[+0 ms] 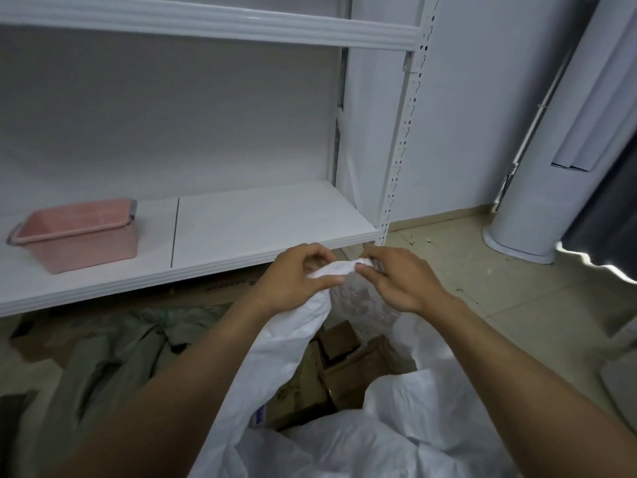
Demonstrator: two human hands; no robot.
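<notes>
A large white woven sack (pixel 396 429) stands open on the floor in front of me, with several brown cardboard boxes (pixel 348 360) inside. My left hand (pixel 293 277) grips the bunched far rim of the sack (pixel 339 269), fingers curled round it. Just to its right, my right hand (pixel 396 277) pinches the same rim between thumb and fingers. Both hands hold the rim up just in front of the lower shelf's front edge.
A white metal shelving unit (pixel 258 219) fills the left, with a pink plastic basket (pixel 76 236) on its lower shelf. Grey-green sacks (pixel 103 350) and flattened cardboard lie under it. A white cylindrical unit (pixel 527 201) stands on the tiled floor at right.
</notes>
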